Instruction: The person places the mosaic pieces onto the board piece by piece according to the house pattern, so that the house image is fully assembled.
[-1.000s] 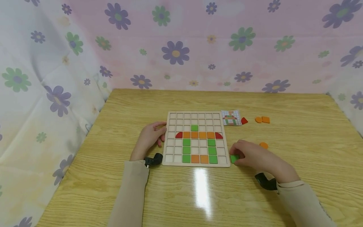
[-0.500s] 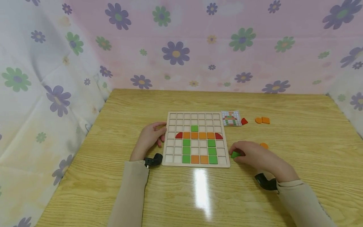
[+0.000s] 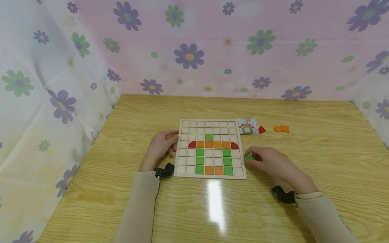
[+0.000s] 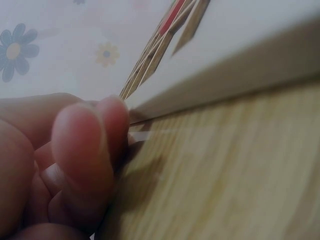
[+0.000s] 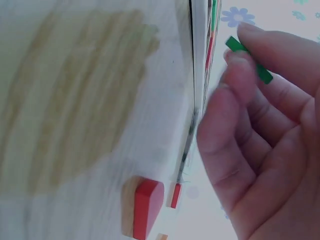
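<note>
A green square tile (image 3: 249,157) is pinched between the thumb and fingers of my right hand (image 3: 271,163), just off the right edge of the wooden grid board (image 3: 209,178). In the right wrist view the green tile (image 5: 264,74) is held on a slant above the table, edge-on to the camera. My left hand (image 3: 160,145) rests at the board's left edge, its fingers loosely bent and the fingertips against the rim. Green, orange and red tiles fill several cells of the board. A single green square (image 3: 208,137) sits above the orange row (image 3: 208,144).
A small pattern card (image 3: 247,126) lies by the board's upper right corner. Beside it are a red quarter-round tile (image 3: 262,129), an orange round tile (image 3: 277,129) and an orange square (image 3: 285,129). Another orange tile (image 3: 284,155) is partly hidden behind the right hand.
My right hand has lifted the green tile off the table and moved it slightly up and left toward the board. The left hand and the board stay where they were.
</note>
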`<state>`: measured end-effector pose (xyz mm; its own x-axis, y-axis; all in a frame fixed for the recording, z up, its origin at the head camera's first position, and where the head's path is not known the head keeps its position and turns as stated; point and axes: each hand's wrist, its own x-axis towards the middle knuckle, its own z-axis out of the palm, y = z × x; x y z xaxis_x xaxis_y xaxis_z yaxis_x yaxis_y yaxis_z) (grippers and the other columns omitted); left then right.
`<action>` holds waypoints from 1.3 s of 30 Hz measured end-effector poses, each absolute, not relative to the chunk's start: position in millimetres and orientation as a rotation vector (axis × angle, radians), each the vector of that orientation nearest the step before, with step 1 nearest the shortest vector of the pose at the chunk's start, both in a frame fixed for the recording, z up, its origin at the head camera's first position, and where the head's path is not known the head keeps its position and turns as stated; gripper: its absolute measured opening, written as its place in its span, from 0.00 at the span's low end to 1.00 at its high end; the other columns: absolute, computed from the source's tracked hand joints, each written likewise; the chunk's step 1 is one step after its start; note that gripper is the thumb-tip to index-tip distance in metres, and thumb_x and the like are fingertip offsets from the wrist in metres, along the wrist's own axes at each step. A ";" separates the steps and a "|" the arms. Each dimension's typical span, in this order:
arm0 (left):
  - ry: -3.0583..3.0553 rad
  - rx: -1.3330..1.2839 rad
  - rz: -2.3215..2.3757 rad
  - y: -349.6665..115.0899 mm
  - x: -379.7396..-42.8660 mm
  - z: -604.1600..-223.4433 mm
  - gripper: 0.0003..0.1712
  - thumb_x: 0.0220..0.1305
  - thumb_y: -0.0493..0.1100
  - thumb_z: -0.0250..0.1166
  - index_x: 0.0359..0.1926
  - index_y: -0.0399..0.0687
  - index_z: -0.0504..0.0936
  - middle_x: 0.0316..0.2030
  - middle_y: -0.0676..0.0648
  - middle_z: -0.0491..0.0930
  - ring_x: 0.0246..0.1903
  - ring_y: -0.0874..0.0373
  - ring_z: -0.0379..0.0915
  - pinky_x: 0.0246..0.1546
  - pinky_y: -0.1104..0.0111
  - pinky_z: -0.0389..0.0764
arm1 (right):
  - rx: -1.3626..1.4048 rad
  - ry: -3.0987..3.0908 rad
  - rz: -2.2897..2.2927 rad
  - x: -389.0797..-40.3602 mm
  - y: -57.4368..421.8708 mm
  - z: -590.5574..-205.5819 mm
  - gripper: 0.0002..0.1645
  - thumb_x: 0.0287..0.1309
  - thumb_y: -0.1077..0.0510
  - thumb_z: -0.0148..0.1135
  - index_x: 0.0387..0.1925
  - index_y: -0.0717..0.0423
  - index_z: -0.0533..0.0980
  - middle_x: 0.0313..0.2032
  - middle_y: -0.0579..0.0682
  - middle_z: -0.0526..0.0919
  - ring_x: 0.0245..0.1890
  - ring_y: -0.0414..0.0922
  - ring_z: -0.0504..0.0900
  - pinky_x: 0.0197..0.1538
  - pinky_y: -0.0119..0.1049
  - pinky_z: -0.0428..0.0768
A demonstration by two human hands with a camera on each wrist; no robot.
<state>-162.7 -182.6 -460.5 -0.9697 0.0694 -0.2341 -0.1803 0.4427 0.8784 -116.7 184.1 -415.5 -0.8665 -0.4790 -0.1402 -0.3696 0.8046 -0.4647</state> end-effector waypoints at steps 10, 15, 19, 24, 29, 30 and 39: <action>2.423 -0.089 1.575 -177.4 -162.1 -463.1 0.19 0.62 0.50 0.56 0.55 0.57 0.73 0.19 0.42 0.77 0.12 0.50 0.71 0.17 0.61 0.75 | -0.609 2.764 -0.728 -120.7 181.1 -419.5 0.11 0.57 0.47 0.56 0.42 0.42 0.74 0.20 0.43 0.65 0.19 0.38 0.62 0.24 0.32 0.62; 2.423 -0.088 1.575 -177.2 -161.8 -463.3 0.19 0.62 0.49 0.56 0.55 0.57 0.73 0.19 0.42 0.77 0.12 0.50 0.71 0.17 0.61 0.75 | -0.625 2.738 -0.782 -126.6 176.2 -422.3 0.14 0.58 0.46 0.55 0.45 0.43 0.73 0.22 0.44 0.67 0.20 0.40 0.63 0.23 0.33 0.62; 2.437 -0.077 1.566 -177.9 -162.4 -463.5 0.19 0.62 0.49 0.57 0.55 0.57 0.72 0.19 0.43 0.77 0.12 0.49 0.71 0.18 0.62 0.75 | -0.598 2.705 -0.813 -131.1 172.7 -422.8 0.14 0.57 0.46 0.56 0.45 0.40 0.72 0.24 0.44 0.69 0.21 0.41 0.65 0.24 0.34 0.64; 2.447 -0.089 1.556 -178.9 -162.9 -462.7 0.19 0.61 0.49 0.57 0.54 0.58 0.73 0.19 0.43 0.77 0.12 0.49 0.72 0.19 0.61 0.75 | -0.607 2.675 -0.834 -136.4 167.3 -420.8 0.14 0.57 0.47 0.56 0.46 0.40 0.71 0.24 0.45 0.69 0.21 0.42 0.66 0.25 0.35 0.65; 2.447 -0.107 1.554 -179.8 -162.2 -461.6 0.19 0.61 0.49 0.57 0.54 0.59 0.73 0.19 0.42 0.77 0.11 0.50 0.71 0.18 0.61 0.75 | -0.615 2.628 -0.850 -140.1 159.7 -415.7 0.15 0.58 0.48 0.55 0.48 0.42 0.72 0.26 0.44 0.71 0.23 0.43 0.67 0.27 0.36 0.66; 2.445 -0.108 1.556 -180.0 -162.4 -461.6 0.19 0.61 0.49 0.57 0.54 0.59 0.73 0.19 0.42 0.77 0.11 0.50 0.71 0.18 0.61 0.75 | -0.607 2.615 -0.857 -141.0 157.8 -414.7 0.15 0.59 0.49 0.55 0.48 0.43 0.72 0.26 0.45 0.72 0.23 0.43 0.68 0.28 0.36 0.67; 2.446 -0.104 1.556 -181.7 -162.5 -460.5 0.19 0.61 0.49 0.57 0.54 0.58 0.73 0.19 0.42 0.77 0.12 0.50 0.72 0.18 0.61 0.75 | -0.624 2.491 -0.992 -148.8 142.0 -403.9 0.15 0.61 0.52 0.52 0.49 0.46 0.69 0.23 0.49 0.74 0.22 0.45 0.72 0.28 0.38 0.72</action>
